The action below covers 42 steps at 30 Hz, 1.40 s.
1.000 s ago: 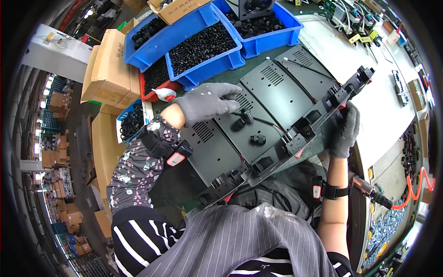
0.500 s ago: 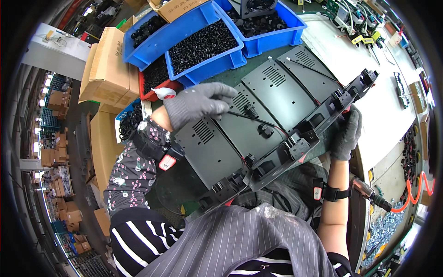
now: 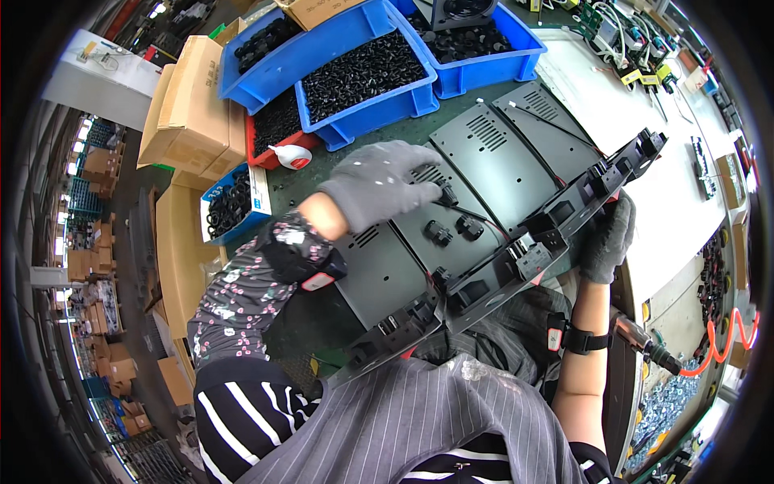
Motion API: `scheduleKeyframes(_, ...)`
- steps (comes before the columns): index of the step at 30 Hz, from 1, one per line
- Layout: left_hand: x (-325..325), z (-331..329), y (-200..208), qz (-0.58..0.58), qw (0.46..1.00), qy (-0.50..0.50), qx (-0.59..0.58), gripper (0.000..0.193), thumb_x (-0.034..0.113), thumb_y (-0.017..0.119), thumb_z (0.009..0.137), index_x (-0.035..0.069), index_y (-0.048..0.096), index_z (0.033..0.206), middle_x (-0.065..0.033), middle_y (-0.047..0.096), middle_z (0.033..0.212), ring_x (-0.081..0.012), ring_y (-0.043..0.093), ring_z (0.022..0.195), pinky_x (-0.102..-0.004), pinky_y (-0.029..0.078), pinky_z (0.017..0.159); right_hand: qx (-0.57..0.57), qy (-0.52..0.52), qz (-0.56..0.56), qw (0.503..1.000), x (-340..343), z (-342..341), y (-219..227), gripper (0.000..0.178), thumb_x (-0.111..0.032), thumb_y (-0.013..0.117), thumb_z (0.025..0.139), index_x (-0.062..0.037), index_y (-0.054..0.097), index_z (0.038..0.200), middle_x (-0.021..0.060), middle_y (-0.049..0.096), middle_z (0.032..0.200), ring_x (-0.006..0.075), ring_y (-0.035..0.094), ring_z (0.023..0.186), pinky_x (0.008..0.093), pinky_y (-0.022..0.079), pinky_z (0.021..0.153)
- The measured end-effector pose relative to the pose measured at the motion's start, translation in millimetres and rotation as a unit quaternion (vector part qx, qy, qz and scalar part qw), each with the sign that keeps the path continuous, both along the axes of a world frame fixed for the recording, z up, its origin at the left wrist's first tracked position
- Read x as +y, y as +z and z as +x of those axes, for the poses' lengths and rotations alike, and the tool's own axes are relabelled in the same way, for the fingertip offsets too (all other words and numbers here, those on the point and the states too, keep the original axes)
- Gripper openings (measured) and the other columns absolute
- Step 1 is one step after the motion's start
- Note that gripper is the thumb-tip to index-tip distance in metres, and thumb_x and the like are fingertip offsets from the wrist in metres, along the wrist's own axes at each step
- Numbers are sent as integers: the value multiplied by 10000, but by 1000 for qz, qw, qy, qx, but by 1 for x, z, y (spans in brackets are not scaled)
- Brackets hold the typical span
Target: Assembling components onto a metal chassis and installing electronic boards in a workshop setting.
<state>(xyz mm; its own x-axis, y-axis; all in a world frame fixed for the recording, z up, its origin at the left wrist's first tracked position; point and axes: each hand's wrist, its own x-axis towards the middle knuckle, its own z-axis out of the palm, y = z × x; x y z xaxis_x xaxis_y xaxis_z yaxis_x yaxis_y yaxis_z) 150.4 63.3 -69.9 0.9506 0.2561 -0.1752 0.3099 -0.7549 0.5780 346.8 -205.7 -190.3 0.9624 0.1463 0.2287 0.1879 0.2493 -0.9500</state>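
I'm watching the left grey-gloved hand (image 3: 383, 183) beside a cylindrical black plastic fitting (image 3: 447, 194), probably light, stiff, best side-pinched, on central dark-grey metal panels (image 3: 504, 176), the right grey-gloved hand (image 3: 610, 240) farther right, both grips unreadable.

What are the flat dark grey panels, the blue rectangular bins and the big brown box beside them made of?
The flat dark grey panels look like painted sheet metal, being thin with a satin sheen and neat slots, though stiff plastic is possible. The blue rectangular bins seem moulded plastic: evenly coloured, slightly shiny, with thick rims. The big brown box looks like matt cardboard, with creased folds.
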Motion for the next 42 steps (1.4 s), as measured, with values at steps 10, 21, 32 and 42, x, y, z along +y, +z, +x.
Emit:
scheduleKeyframes(10, -17, 20, -21, 168, 984, -59, 21, 348, 376, 589, 742, 89, 636, 932, -120, 621, 910, -294, 587, 905, -391, 468, 792, 17, 40, 35, 998, -1, 7, -7, 345, -273, 376, 963, -7, 500, 1145, 91, 548, 1075, 177, 521, 990, 327, 409, 906)
scheduleKeyframes(21, 34, -16, 56, 37, 987, 73, -141, 361, 304, 592, 756, 41, 644, 997, -149, 652, 926, -261, 626, 872, -330, 481, 809, -59, 29, -11, 998, -3, 0, -3, 245, -62, 485, 900, 43, 487, 1120, 140, 539, 1032, 242, 548, 915, 334, 464, 796)
scheduleKeyframes(32, 215, -53, 110, 223, 905, 357, -65, 415, 342, 617, 796, 74, 612, 1113, -123, 626, 1088, -241, 590, 1010, -323, 435, 899, -145, -5, -69, 987, 4, 0, -4, 200, 20, 478, 880, 40, 469, 1079, 132, 524, 1010, 236, 547, 900, 312, 489, 759)
scheduleKeyframes(42, 255, -20, 95, 425, 835, 318, 147, 397, 383, 573, 762, 218, 628, 1119, -74, 561, 1173, -251, 493, 1131, -363, 380, 959, -167, 4, -139, 976, -9, 4, -10, 244, -59, 411, 924, 53, 428, 1140, 179, 471, 1124, 260, 542, 936, 341, 483, 836)
